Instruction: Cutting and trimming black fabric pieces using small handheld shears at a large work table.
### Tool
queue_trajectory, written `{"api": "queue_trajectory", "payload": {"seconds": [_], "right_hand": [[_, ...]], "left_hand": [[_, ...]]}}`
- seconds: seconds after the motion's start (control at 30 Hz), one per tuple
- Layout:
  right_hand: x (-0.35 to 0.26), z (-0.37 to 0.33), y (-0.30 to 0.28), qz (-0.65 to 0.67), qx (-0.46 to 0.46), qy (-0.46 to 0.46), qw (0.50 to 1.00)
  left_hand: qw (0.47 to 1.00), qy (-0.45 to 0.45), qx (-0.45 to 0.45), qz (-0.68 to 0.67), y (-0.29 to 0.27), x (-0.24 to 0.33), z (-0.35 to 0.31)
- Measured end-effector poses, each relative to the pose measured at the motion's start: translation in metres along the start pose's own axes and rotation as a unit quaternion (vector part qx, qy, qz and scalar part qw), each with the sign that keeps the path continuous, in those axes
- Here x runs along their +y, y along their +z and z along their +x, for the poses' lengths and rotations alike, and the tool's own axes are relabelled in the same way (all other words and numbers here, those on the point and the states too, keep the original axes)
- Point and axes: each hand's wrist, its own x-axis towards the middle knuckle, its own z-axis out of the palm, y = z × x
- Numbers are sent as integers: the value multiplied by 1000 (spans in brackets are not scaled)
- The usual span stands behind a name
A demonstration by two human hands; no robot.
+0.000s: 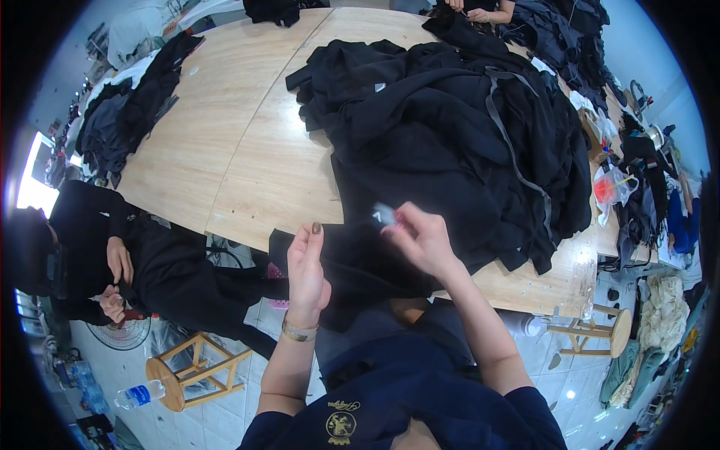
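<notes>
A black garment (360,259) lies across the table's near edge and drapes toward my lap. At its left end, my left hand (306,274) is closed on the cloth, thumb up and fingers pressed together. My right hand (426,238) is above the cloth, to the right of the left one, slightly blurred. Between its thumb and fingers is a small grey tag (385,214) with a white mark, too blurred to make out fully. Beyond both hands spreads a large heap of black garments (442,127), with a grey strip (504,124) running along it.
The wooden table (240,165) extends away from me. At the left a co-worker in black (82,232) handles dark cloth; another person's hands (476,12) show at the far edge. Wooden stools (169,382) stand on the floor. A plastic bag with a red drink (611,186) is at right.
</notes>
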Motion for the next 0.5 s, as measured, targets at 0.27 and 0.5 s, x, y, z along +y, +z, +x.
{"api": "queue_trajectory", "payload": {"seconds": [0.27,0.5], "right_hand": [[35,-21,15,141,1,135,981],[51,-47,4,62,60,204,975]], "left_hand": [[853,-94,-447,251,-5,23,-43],[931,-20,-127,341,-46,21,-31]]}}
